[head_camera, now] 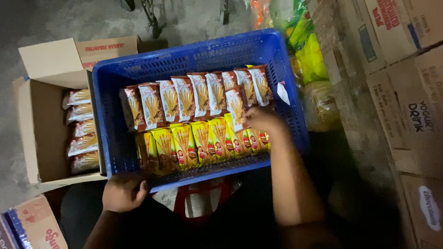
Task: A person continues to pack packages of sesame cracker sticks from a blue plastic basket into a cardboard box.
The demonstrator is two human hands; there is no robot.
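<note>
Snack packets fill the blue plastic crate (115, 133) in two rows, and we see them standing on edge, packed tight side by side. The far row of brown-and-white packets (184, 99) shows pale biscuit sticks printed on each front; the near row of yellow packets (194, 143) carries red and green patches low on each face. One brown-and-white packet (236, 109) stands a little forward of its row, toward the right end, leaning over the yellow ones.

Our right hand (262, 119) reaches in from the near right and rests over that forward packet, fingers curled down onto its right edge; motion blur keeps us from telling whether the fingers actually pinch it or only touch it. Our left hand (123, 191) is at the crate's near left corner, fingers bent over the rim and closed on the plastic edge.

Left of the crate, touching its wall, an open cardboard box (44, 133) holds a stack of more brown-and-white packets (82, 129) lying flat. Closed cartons (406, 92) stand to the right, well apart from both hands.
</note>
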